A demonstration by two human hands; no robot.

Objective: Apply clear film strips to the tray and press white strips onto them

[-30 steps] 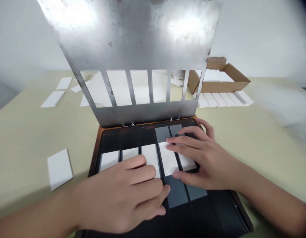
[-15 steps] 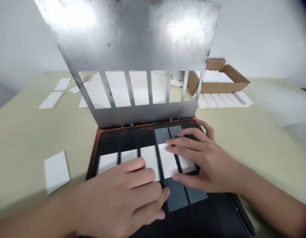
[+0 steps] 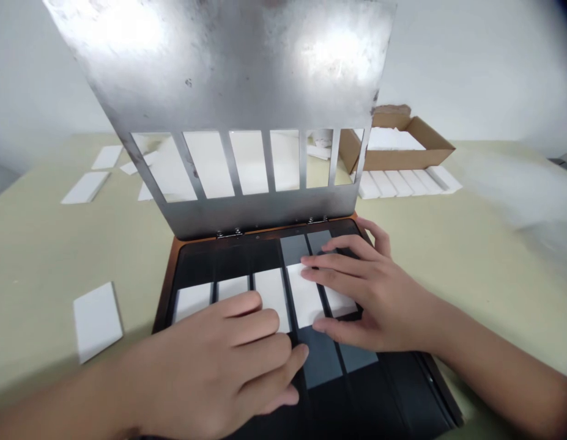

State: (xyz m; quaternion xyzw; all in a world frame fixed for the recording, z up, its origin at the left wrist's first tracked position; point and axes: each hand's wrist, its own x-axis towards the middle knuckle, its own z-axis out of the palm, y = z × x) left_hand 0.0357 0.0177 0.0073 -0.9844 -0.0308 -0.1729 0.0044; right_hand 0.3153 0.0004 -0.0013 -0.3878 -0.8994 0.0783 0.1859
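My left hand lies flat with its fingers over the left part of a row of several white rectangular tiles, and its fingertips rest on a white tile. My right hand spreads over the right end of the row, with its fingers and thumb on a white tile and a further tile under it. The tiles sit in dark lanes of a black, orange-rimmed tray. Grey strips show beyond the tiles, partly under my right hand.
A perforated steel plate stands raised on hinges at the tray's far edge. A loose white tile lies left of the tray on the pale green table. A cardboard box with a row of tiles stands behind.
The whole scene has shifted slightly left and up in view as my head moved. My hands stay on the tiles with almost no change.
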